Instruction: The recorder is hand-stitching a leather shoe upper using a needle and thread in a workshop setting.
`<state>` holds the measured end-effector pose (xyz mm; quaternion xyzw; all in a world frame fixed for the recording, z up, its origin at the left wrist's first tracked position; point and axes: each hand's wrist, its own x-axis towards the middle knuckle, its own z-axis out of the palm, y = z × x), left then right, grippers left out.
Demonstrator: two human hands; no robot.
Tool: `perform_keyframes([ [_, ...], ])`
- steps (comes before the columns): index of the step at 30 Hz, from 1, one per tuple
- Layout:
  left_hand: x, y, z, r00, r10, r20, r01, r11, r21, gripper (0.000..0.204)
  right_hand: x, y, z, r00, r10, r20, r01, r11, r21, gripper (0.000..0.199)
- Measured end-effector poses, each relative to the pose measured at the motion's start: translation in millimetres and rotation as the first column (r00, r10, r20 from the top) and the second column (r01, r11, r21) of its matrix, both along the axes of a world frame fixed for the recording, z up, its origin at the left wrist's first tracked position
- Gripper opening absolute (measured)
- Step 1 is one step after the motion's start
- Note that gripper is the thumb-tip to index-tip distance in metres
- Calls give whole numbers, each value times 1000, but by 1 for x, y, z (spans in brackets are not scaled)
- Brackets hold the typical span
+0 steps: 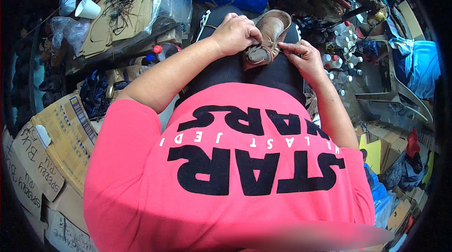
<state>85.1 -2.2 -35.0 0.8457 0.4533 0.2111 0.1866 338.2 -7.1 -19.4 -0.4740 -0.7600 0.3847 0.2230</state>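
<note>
A brown leather shoe [268,35] is held over black-trousered thighs [221,70], in front of a bright pink, short-sleeved shirt [226,148], the bare left hand [238,34] with its grip closed on the left edge, the bare right hand [306,58] pinched at the right side, the part between its fingertips too small to make out
</note>
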Motion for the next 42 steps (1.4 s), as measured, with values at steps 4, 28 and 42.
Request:
perform_keyframes([
  [4, -3, 6, 1, 1000, -17, 0, 17, 1000, -11, 13, 2, 0, 1, 1000, 9, -9, -9, 1000, -20, 26],
  [28, 1, 11, 1, 999, -13, -40, 10, 997, -72, 14, 5, 6, -9, 994, 15, -110, -27, 993, -112, 26],
  [42, 28, 11, 6, 985, 124, 124, -72, 931, -359, 18, -7, 13, -4, 952, -131, -276, 0, 903, -430, 20],
])
